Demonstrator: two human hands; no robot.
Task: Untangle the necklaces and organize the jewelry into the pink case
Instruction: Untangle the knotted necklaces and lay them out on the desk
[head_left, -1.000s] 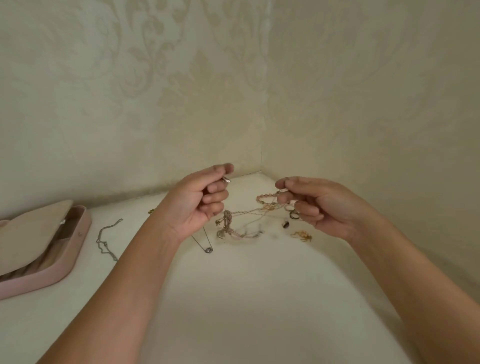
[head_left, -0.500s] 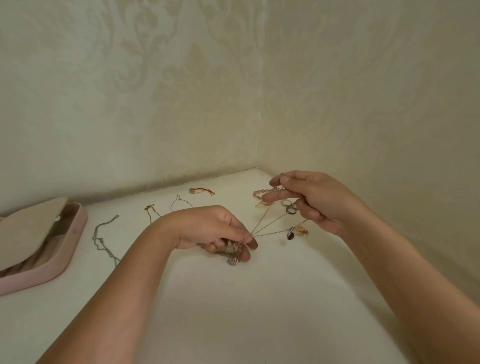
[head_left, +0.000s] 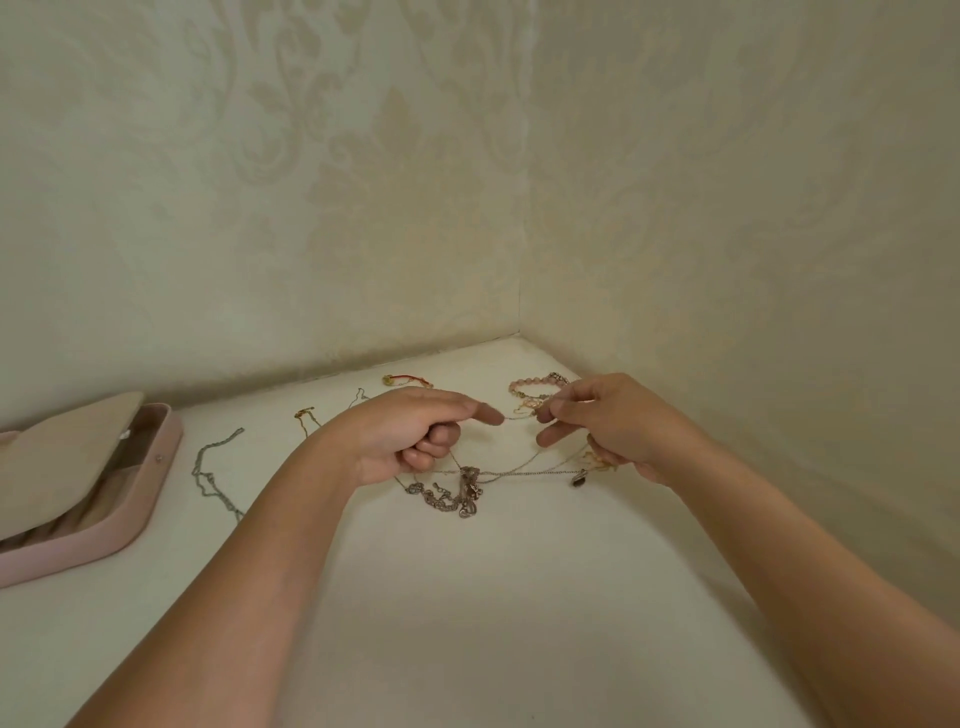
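Home interior. Evidence: cream damask-patterned wallpaper (head_left: 234, 156) on two walls (head_left: 727, 208) meeting at a corner (head_left: 521, 260); white worktop (head_left: 467, 597) carrying loose jewelry (head_left: 457, 493) and an open pink case (head_left: 130, 509).

The case (head_left: 150, 483) lies far left on the table (head_left: 467, 623), the tangled necklaces (head_left: 457, 491) centre.

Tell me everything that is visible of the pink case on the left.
The pink case lies on the white surface at the view's left edge, partly cut off. It has rounded corners, a smooth matte skin and a small metal stud on its side wall. Its beige lid is tilted over it, ajar; padded rolls show dimly inside. No hand touches it; a silver chain lies apart, to its right.
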